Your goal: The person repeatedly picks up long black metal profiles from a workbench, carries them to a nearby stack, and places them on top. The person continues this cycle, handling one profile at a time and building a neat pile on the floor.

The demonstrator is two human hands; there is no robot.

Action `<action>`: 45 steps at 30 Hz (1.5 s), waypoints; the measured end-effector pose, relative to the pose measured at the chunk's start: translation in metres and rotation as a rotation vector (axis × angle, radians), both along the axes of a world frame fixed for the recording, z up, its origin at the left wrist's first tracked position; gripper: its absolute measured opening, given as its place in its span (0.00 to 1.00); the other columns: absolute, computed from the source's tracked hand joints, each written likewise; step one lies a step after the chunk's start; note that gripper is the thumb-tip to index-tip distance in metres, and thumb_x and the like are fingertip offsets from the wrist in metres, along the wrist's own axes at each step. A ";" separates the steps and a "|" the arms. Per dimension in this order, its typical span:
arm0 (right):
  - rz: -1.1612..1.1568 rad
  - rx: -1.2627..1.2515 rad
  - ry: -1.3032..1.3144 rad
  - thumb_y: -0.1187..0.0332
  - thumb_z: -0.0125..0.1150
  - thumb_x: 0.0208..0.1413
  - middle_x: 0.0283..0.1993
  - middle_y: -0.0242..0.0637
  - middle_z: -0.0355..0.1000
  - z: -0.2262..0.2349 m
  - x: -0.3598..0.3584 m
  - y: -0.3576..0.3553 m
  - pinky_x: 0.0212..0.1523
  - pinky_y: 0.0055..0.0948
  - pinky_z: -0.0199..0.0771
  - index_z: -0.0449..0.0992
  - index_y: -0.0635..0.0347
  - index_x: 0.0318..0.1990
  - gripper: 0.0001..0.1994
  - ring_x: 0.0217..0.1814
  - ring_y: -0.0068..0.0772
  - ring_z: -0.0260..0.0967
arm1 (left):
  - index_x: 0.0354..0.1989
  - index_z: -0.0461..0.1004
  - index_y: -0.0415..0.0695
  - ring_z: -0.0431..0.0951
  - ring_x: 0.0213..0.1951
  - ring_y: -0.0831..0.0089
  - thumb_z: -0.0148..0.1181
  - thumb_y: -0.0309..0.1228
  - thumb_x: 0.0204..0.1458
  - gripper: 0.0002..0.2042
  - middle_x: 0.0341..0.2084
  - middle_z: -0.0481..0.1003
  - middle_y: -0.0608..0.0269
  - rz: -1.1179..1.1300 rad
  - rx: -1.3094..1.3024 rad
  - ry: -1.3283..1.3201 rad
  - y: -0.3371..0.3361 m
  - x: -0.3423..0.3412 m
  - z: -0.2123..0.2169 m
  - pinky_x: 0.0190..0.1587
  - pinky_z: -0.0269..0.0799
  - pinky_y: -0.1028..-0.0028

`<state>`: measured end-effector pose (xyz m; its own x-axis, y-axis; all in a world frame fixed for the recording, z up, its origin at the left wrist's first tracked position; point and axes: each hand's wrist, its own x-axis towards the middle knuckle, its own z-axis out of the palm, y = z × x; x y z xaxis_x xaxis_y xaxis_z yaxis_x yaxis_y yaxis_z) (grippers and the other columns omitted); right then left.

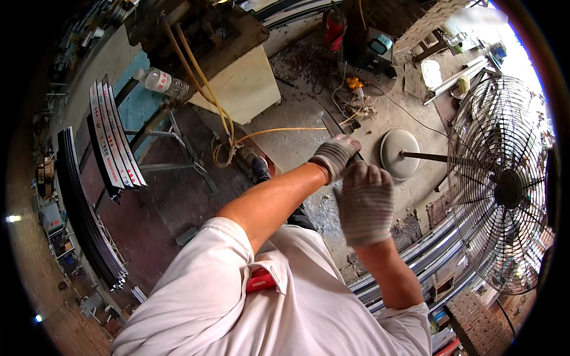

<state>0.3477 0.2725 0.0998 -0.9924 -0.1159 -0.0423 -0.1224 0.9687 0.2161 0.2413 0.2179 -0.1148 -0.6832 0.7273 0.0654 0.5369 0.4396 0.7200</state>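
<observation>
Main thing I'd watch here is that long, thin, dark metal-looking strip (pixel 333 124), which slants up and away over the floor from the two gloved fists. The left hand (pixel 336 156), in a grey striped knit glove, is curled closed around it, and the right hand (pixel 366 202), gloved the same way, looks clenched on the near end, though its palm side is hidden so I can't swear to how firm that grip is. With the fists packed that close together, most of the strip sticks out unsupported, so I'd guess it could whip or twist if it snags, and a sharp edge might get through that knit fabric. The black wire-cage pedestal fan (pixel 504 187) stands off to the right with its round grey base (pixel 399 154) near the right fist, so a careless swing that way could clip the pole. Footing's another worry: the orange-yellow hose (pixel 285 129) crosses the floor and loops near the dark shoe (pixel 260 168), so one step back could catch it. Also, the red object (pixel 261 281) poking out of the white shirt's chest pocket might drop if the person leans further.
</observation>
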 end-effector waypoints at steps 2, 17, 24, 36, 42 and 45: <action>0.104 -0.178 0.060 0.52 0.67 0.45 0.57 0.41 0.62 0.021 0.007 -0.018 0.65 0.44 0.54 0.70 0.59 0.55 0.31 0.61 0.39 0.58 | 0.43 0.73 0.49 0.74 0.45 0.60 0.59 0.34 0.50 0.12 0.41 0.74 0.56 0.100 0.358 -0.821 0.004 -0.003 0.004 0.49 0.71 0.68; -0.343 -0.568 0.188 0.59 0.68 0.45 0.63 0.55 0.59 -0.153 0.034 0.093 0.65 0.48 0.55 0.57 0.64 0.66 0.41 0.64 0.57 0.56 | 0.58 0.64 0.41 0.68 0.57 0.58 0.56 0.42 0.59 0.23 0.53 0.69 0.53 0.114 0.867 -1.002 -0.062 -0.046 0.036 0.61 0.65 0.51; -0.448 -1.254 -0.127 0.71 0.60 0.53 0.48 0.37 0.67 -0.215 0.049 0.121 0.50 0.23 0.67 0.63 0.61 0.63 0.28 0.47 0.26 0.63 | 0.53 0.73 0.43 0.76 0.43 0.76 0.66 0.52 0.50 0.29 0.43 0.76 0.63 0.463 0.525 -1.048 -0.121 -0.089 0.097 0.47 0.74 0.74; -0.370 -1.371 -0.157 0.58 0.59 0.60 0.43 0.38 0.76 -0.154 0.012 0.041 0.50 0.26 0.71 0.69 0.61 0.59 0.23 0.46 0.22 0.69 | 0.38 0.78 0.35 0.73 0.33 0.68 0.54 0.63 0.52 0.35 0.27 0.75 0.59 0.961 0.241 -0.622 -0.172 -0.158 0.080 0.40 0.70 0.66; -0.328 -1.430 -0.068 0.60 0.56 0.62 0.48 0.42 0.75 -0.124 -0.018 0.009 0.52 0.26 0.70 0.66 0.63 0.63 0.25 0.49 0.24 0.69 | 0.44 0.76 0.34 0.75 0.36 0.65 0.51 0.67 0.51 0.39 0.34 0.77 0.54 1.027 0.324 -0.755 -0.183 -0.188 0.065 0.43 0.70 0.65; -0.323 -1.446 -0.084 0.60 0.55 0.63 0.50 0.42 0.75 -0.119 -0.025 0.002 0.53 0.26 0.69 0.65 0.65 0.63 0.25 0.50 0.24 0.69 | 0.44 0.76 0.33 0.75 0.39 0.64 0.49 0.67 0.51 0.40 0.35 0.77 0.53 1.054 0.359 -0.754 -0.191 -0.201 0.046 0.45 0.70 0.64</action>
<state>0.3229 0.2750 -0.0196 -0.9834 0.1127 -0.1425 0.1716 0.3197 -0.9318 0.0398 0.0271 -0.0689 -0.8561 -0.1412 -0.4972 -0.5134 0.1211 0.8496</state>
